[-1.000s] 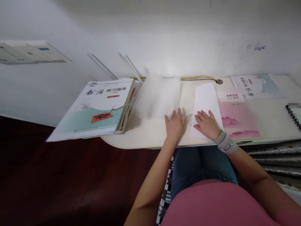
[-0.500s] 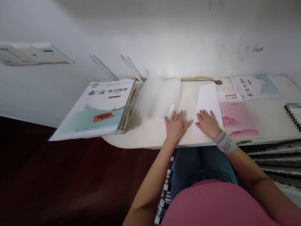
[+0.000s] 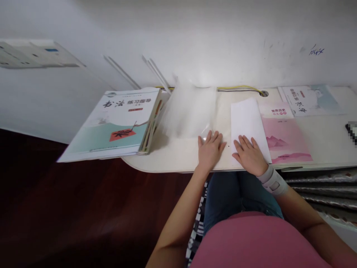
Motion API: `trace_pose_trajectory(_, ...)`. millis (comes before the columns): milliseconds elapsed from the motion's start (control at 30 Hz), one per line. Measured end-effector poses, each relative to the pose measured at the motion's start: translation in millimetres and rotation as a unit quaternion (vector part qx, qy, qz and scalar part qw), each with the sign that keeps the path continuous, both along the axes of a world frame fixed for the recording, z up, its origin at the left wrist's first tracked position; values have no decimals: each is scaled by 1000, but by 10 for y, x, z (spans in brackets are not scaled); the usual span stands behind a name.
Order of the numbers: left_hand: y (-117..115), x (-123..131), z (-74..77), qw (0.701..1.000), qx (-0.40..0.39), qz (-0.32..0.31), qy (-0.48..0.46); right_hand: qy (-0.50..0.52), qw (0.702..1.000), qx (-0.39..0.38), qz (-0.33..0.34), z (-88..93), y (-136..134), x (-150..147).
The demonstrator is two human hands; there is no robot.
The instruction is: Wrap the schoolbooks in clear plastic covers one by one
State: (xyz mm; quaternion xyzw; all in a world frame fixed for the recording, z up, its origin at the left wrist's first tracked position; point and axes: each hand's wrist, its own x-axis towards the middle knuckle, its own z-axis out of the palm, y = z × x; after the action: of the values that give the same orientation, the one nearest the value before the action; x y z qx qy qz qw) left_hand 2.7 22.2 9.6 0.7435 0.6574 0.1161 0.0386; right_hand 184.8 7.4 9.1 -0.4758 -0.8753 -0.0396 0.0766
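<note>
My left hand (image 3: 209, 150) lies flat on the white desk (image 3: 178, 156), fingers spread, its fingertips at the near edge of a clear plastic sheet (image 3: 189, 111). My right hand (image 3: 249, 155), with a grey wrist strap, rests flat and open on the lower part of a white paper sheet (image 3: 248, 123). The white sheet lies against the left side of a pink book (image 3: 284, 136). Neither hand grips anything.
A stack of books with a teal and white cover (image 3: 117, 124) overhangs the desk's left end. Another pale book (image 3: 309, 99) lies at the back right. A yellow cable (image 3: 240, 88) runs along the wall. A dark object (image 3: 351, 131) sits at the right edge.
Both hands stay flat on the desk; the view shifted slightly. The right hand slid a little nearer on the white sheet.
</note>
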Motion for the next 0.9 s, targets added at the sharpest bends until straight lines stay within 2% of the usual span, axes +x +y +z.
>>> trace_pose_trajectory(300, -2, -57, -107, 999, 51, -1, -19, 22, 999, 4, -29, -29, 29, -101)
trace_pose_trajectory(600, 17, -30, -96, 998, 43, 34, -34, 23, 999, 0, -28, -38, 47, -80)
trace_pose_trajectory(667, -6, -84, -72, 999, 28, 15, -43, 23, 999, -1, -33, -37, 60, -86)
trace_pose_trajectory(800, -87, -243, -12, 996, -16, -90, -13, 23, 999, -4, -37, -30, 72, -96)
trace_pose_trajectory(900, -124, -320, -9, 994, -23, -110, 9, 26, 999, -3, -32, -37, 66, -91)
